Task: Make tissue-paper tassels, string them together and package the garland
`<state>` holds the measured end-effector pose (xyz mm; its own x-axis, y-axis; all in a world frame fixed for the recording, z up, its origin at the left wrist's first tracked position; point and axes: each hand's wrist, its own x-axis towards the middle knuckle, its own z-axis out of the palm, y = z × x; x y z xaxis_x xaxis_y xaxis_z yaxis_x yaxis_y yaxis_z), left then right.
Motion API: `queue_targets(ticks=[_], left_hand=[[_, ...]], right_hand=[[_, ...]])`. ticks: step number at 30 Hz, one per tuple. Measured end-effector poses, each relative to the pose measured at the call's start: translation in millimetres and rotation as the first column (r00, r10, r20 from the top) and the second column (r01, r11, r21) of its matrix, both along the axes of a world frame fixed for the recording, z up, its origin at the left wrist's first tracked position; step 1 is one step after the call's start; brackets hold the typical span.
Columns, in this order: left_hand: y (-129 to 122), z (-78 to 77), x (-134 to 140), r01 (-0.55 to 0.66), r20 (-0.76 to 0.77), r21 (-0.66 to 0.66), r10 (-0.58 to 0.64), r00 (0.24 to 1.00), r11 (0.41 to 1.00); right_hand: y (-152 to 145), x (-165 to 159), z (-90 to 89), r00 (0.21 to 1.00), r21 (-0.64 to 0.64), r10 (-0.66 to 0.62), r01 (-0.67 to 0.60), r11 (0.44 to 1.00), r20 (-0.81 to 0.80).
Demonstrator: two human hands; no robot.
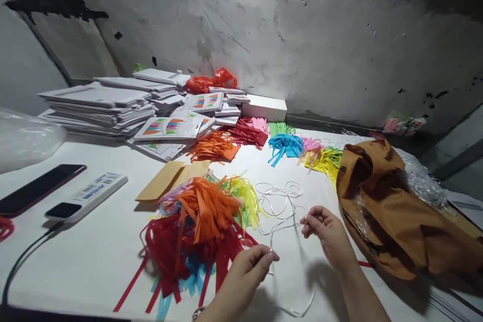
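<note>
A thin white string (279,229) lies in loose loops on the table in front of me. My left hand (252,267) pinches it between thumb and forefinger, and a length hangs down below. Up and to the right, my right hand (325,231) is also closed on the string at its fingertips. Just left of my hands sits a heap of paper tassels: an orange tassel (209,204) on top, a dark red tassel (166,251) under it, a pale yellow tassel (247,198) at the right and light blue strips (192,274) below.
Tan envelopes (158,182), a power bank (88,196) with cable and a phone (39,186) lie left. Stacked white packets (98,98) stand behind. More tassels, including a blue tassel (285,146), line the back. A brown cloth (400,216) fills the right side.
</note>
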<state>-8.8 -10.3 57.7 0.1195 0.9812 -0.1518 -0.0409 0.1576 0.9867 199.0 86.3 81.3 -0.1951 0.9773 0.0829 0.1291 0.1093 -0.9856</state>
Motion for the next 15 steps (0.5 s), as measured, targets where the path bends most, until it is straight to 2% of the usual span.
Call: queue_targets(ticks=[3,5,7,11,13,15], left_hand=[[0.9,7.5,20.8,0.009,0.022,0.054,-0.01,1.0,0.998],[-0.4,11.8,30.1,0.012,-0.067,0.125,-0.004,0.998,0.992],[-2.5,14.3,33.3,0.015,-0.196,0.198,0.025,0.98,0.98],[-6.9,16.8,27.3,0.08,-0.456,0.271,0.055,0.888,0.959],[-8.9,20.2,23.1,0.15,-0.559,0.287,0.039,0.828,0.946],[-10.9,25.5,19.2,0.232,-0.634,0.299,0.011,0.774,0.925]], right_hand=[[-48.2,-12.2,-5.7,0.994,-0.054,-0.034,0.029,0.998,-0.105],[-72.1,-16.1,-12.8,0.988,-0.066,-0.081,0.073,0.995,-0.131],[-87.4,-12.3,-21.1,0.989,-0.037,-0.127,0.124,0.992,-0.079],[-98.7,5.0,-29.4,0.947,0.249,-0.267,0.219,0.943,0.178],[-98.8,7.7,-26.9,0.941,0.365,-0.21,0.103,0.925,0.266],[-95.2,6.3,-22.5,0.939,0.408,-0.03,-0.12,0.905,0.343]])
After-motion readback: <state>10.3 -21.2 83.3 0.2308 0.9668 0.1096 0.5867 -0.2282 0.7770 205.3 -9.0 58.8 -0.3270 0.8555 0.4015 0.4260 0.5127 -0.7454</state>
